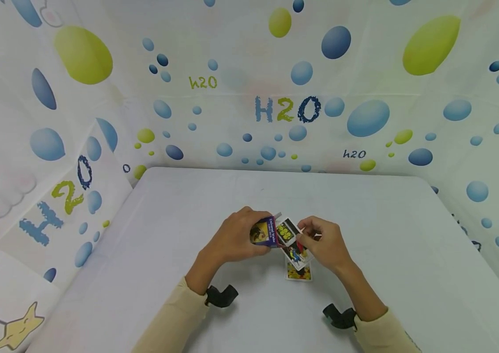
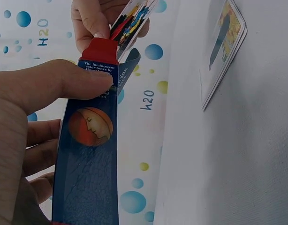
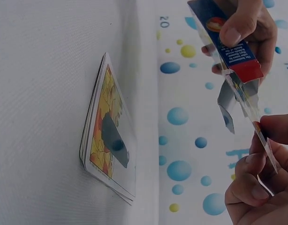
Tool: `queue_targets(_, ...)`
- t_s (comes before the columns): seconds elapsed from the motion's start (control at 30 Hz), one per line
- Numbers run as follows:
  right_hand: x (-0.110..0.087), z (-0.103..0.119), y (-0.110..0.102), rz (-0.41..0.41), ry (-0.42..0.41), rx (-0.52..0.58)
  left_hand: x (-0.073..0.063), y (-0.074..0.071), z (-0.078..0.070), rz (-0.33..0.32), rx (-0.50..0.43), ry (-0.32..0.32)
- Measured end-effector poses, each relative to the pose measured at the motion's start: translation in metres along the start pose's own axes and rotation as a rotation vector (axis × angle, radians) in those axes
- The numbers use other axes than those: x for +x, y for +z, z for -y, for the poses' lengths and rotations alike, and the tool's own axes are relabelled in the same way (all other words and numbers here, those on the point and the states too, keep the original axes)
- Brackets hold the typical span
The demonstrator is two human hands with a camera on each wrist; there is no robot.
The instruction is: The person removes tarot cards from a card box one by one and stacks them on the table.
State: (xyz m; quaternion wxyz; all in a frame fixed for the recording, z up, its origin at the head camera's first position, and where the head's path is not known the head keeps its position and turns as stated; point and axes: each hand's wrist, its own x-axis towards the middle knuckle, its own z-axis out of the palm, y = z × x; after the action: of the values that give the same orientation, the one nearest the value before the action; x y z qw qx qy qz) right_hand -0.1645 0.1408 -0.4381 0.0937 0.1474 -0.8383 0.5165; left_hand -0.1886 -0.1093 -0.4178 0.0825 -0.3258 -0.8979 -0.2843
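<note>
Universal Waite box [image 1: 263,232]: I see the left hand [image 1: 237,236] gripping it, fingers [image 2: 94,85] curled around, mouth facing right.
Tarot cards [image 1: 299,256]: at that mouth, pinched between the right hand's [image 1: 330,246] thumb and fingers; I cannot tell whether any edge sits inside.
Long axes: roughly in line on my right wrist feed.
Card pile [image 1: 299,275]: on the tabletop [image 1: 143,255] below, nearer the right hand.

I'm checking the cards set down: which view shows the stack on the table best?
The right wrist view: the stack appears large and whole, picture side up. The left wrist view shows it at a slant, high in the frame; in the head view it is small, partly hidden behind the held cards.
</note>
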Motion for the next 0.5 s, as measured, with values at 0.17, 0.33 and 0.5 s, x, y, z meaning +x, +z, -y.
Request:
queue_targets(0.17,0.0006,-0.0003,0.0003,0.014,0.004,0.001,0.0003,0.0004,-0.0001,0.001,-0.002,-0.003)
queue_targets(0.33,0.001,-0.0016,0.0006,0.019,0.007,0.043,0.0008,0.0018,-0.0003,-0.009,-0.005,0.006)
queue_targets(0.5,0.001,-0.0021,0.0012,0.007,0.018,0.054,0.0012,0.0029,-0.0011,-0.006,-0.006,0.021)
